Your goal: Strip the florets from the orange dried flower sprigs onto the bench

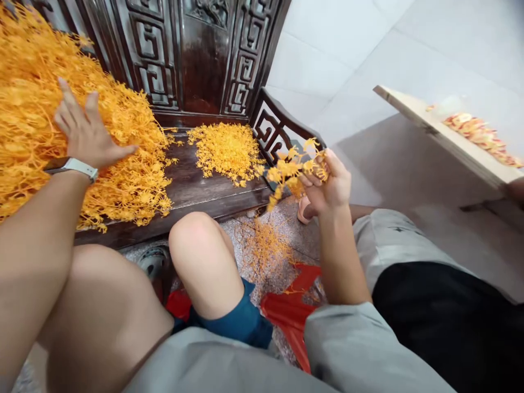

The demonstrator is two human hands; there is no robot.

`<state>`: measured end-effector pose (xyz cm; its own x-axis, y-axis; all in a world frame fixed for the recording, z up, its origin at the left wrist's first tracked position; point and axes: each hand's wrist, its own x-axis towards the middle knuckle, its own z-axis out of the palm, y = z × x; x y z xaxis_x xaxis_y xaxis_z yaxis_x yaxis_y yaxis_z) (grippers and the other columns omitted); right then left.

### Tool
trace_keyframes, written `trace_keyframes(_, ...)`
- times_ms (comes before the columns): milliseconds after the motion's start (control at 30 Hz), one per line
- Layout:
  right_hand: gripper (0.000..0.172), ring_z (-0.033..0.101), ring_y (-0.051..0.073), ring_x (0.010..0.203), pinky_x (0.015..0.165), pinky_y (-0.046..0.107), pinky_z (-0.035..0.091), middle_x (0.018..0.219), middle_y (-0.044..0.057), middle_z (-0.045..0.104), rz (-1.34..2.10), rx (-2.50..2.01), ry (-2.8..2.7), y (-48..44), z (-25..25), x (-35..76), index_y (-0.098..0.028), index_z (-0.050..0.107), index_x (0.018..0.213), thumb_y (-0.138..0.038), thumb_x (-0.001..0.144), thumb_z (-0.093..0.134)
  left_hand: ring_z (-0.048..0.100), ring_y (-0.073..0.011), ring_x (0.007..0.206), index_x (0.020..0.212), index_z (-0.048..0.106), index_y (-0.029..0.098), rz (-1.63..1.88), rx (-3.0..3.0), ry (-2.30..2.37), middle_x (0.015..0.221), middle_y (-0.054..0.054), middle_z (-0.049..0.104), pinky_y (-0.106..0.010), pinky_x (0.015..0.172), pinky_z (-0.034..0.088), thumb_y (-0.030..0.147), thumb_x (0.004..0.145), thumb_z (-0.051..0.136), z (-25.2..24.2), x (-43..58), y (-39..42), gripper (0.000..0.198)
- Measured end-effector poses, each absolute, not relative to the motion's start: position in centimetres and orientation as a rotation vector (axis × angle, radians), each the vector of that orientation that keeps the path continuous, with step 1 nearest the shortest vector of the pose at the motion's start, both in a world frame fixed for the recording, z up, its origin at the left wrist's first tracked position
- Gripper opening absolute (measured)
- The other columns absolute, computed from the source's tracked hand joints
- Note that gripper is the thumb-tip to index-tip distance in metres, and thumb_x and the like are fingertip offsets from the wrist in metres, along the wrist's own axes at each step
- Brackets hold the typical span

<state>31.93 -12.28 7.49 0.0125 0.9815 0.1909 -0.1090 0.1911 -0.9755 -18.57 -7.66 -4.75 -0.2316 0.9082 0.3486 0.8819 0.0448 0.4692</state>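
A large heap of orange plastic flower sprigs (126,185) covers the left of the dark wooden bench. My left hand (88,125), with a watch on its wrist, reaches over this heap, fingers spread and holding nothing; whether it touches the sprigs is hard to tell. In front of the bench's armrest, my right hand (327,183) is raised with its fingers closed round a branching orange flower sprig (280,172). A smaller pile of loose orange blossoms (227,150) lies on the bench between my two hands.
The carved bench (200,191) has an armrest (282,123) at its right end. Bare orange stems (266,243) litter the floor near a red plastic object (290,311). Another person sits at my right. A wooden board (434,125) bears red-and-yellow pieces (478,134).
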Motion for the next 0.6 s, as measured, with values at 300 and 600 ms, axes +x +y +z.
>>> trace_keyframes(300, 0.056, 0.034, 0.007, 0.052, 0.051, 0.026, 0.031, 0.07, -0.006, 0.047, 1.169, -1.004, -1.395, -6.7, 7.6, 25.8, -0.025, 0.05, 0.086, -0.073, 0.091, 0.078, 0.047, -0.0409, 0.157, 0.152, 0.062, 0.013, 1.256, 2.254, 1.438, 0.167, -0.021, 0.057, -0.06, 0.135, 0.028, 0.077, 0.092, 0.067, -0.3, -7.1, -5.3, 0.089)
trace_keyframes(600, 0.054, 0.05, 0.005, 0.064, 0.064, 0.025, 0.041, 0.073, -0.006, 0.056, 1.324, -0.996, -1.37, -2.3, 9.1, 18.8, -0.022, 0.054, 0.088, -0.073, 0.107, 0.054, 0.06, -0.0155, 0.059, 0.084, 0.073, 0.014, 1.033, 1.84, 0.984, 0.069, -0.006, 0.073, -0.028, 0.062, 0.042, 0.038, 0.095, 0.081, -3.3, 0.9, -5.2, 0.027)
